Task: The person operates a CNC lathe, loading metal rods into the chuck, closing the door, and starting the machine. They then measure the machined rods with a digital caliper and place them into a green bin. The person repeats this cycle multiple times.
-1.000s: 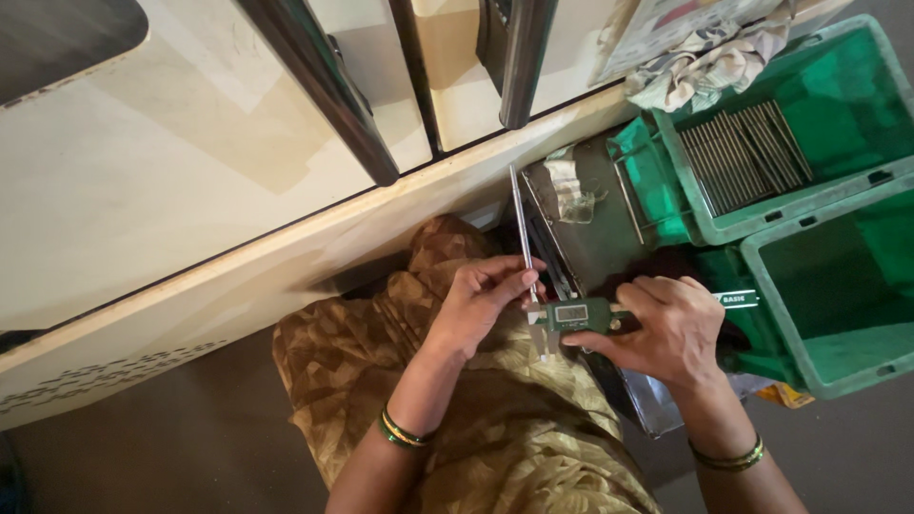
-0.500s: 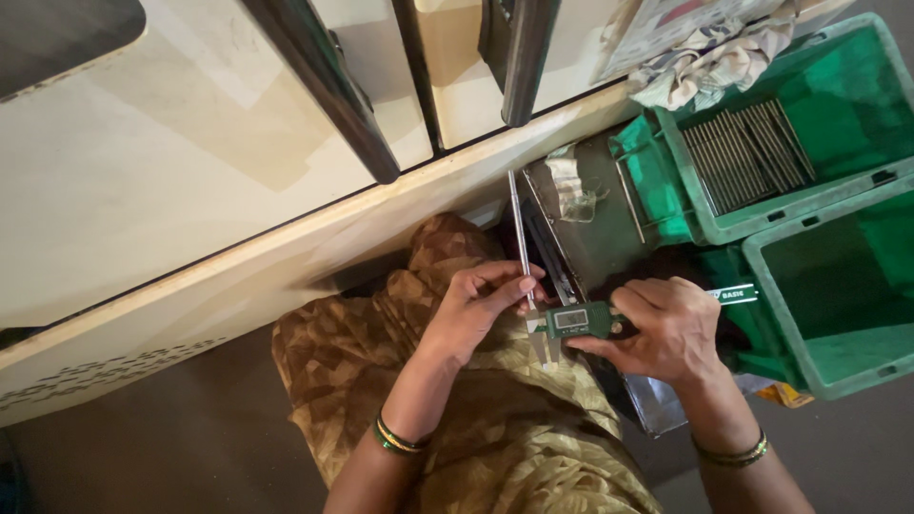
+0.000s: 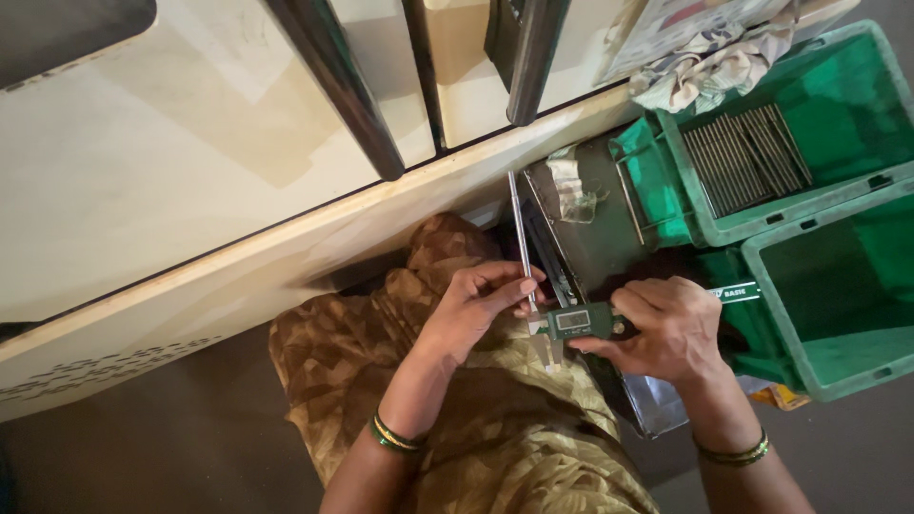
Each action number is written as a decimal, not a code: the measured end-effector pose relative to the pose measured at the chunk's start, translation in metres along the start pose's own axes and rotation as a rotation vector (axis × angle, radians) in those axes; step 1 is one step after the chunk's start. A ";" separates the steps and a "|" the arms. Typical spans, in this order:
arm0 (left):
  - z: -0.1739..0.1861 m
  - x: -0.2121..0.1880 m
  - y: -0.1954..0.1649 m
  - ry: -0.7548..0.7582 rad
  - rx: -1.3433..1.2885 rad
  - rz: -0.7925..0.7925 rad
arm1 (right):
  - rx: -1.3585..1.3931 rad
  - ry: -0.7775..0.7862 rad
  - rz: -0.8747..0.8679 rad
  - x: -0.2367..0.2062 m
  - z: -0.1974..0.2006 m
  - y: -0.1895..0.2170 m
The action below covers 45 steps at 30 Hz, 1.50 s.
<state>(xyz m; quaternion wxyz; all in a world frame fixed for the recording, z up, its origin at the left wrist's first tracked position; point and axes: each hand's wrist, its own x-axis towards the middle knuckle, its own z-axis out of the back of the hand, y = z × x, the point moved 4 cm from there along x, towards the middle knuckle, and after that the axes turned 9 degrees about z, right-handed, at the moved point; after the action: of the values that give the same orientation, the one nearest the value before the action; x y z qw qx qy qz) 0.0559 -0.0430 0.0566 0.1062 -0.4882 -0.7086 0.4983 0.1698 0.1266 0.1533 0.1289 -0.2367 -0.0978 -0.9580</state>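
At frame centre, my left hand (image 3: 476,309) pinches a thin metal rod (image 3: 520,238) upright, fingers clamped so it sits square in the digital caliper (image 3: 581,322). My right hand (image 3: 666,328) grips the caliper body, display facing up for reading, beside the green bins (image 3: 838,286).

The right hand (image 3: 666,328) hides the caliper's (image 3: 583,322) beam; both forearms leave the bottom edge.

Green bins (image 3: 838,286) on grey floor (image 3: 143,457)
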 end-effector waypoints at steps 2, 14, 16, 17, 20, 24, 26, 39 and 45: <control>0.000 0.000 0.000 0.004 -0.015 0.004 | -0.007 0.004 -0.005 0.000 0.000 0.000; 0.001 0.008 0.021 -0.052 -0.016 -0.024 | -0.088 -0.005 0.012 -0.002 -0.006 0.003; 0.001 0.012 0.028 -0.088 -0.026 -0.044 | -0.116 -0.005 -0.005 -0.002 -0.008 0.005; 0.001 0.014 0.030 -0.091 -0.026 -0.052 | -0.129 -0.006 -0.011 -0.002 -0.008 0.006; 0.004 0.018 0.035 -0.100 -0.022 -0.068 | -0.135 0.044 -0.048 -0.001 -0.011 0.007; 0.006 0.020 0.040 -0.112 -0.032 -0.044 | -0.008 0.147 -0.161 0.000 -0.012 0.003; 0.008 0.020 0.041 -0.119 -0.043 -0.037 | 0.091 0.158 -0.158 0.001 -0.010 0.004; 0.014 0.023 0.044 -0.082 -0.077 -0.079 | 0.188 0.269 -0.232 -0.006 -0.012 0.001; 0.019 0.023 0.042 -0.096 -0.082 -0.086 | 0.041 0.242 -0.214 -0.004 -0.011 0.004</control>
<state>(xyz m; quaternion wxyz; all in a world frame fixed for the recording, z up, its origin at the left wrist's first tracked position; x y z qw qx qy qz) 0.0570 -0.0351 0.0064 0.0733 -0.4370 -0.7530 0.4865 0.1698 0.1206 0.1420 0.0420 -0.1051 -0.1257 -0.9856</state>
